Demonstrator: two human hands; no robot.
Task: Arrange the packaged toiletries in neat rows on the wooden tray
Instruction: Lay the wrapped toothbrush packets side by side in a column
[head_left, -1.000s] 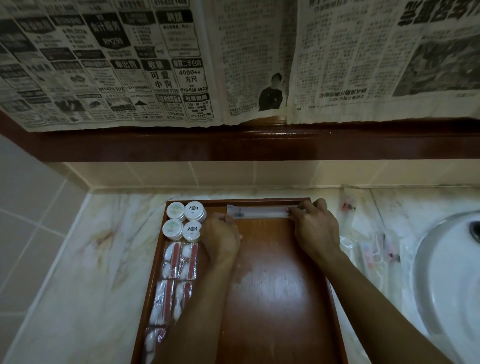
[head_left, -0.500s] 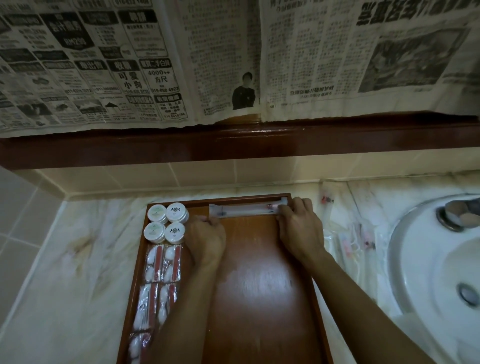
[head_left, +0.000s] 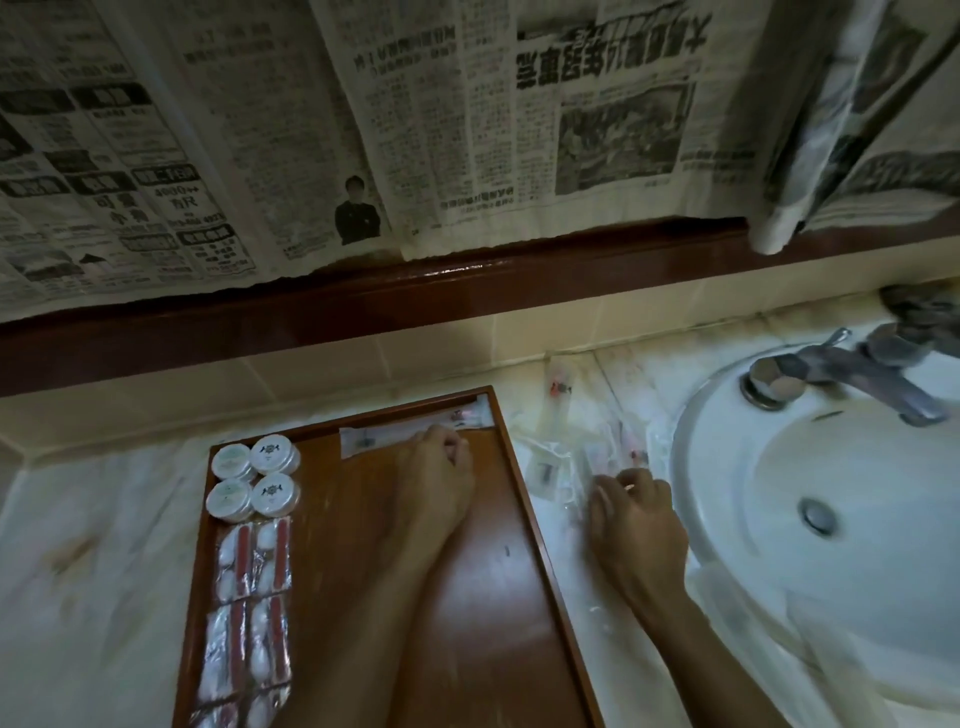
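Observation:
The wooden tray (head_left: 467, 597) lies on the marble counter. At its far left corner stand several round white tins (head_left: 254, 478) in two rows. Below them, clear packets of cotton buds (head_left: 254, 597) run in two columns toward me. A long clear packet (head_left: 384, 436) lies along the tray's far edge. My left hand (head_left: 436, 478) rests on its right half, with curled fingers on the packet's near edge. My right hand (head_left: 634, 509) is off the tray, its fingertips touching loose clear packets (head_left: 556, 452) heaped on the counter between tray and sink.
A white sink (head_left: 831, 519) with a metal faucet (head_left: 852, 374) fills the right side. A dark wooden ledge (head_left: 363, 301) runs above the tiled backsplash, with newspaper (head_left: 467, 130) hanging over it. Marble counter (head_left: 104, 571) stretches left of the tray.
My right hand left the long packet's right end and moved right onto the loose packets on the counter. My left hand slid right along the long packet. The camera turned toward the sink.

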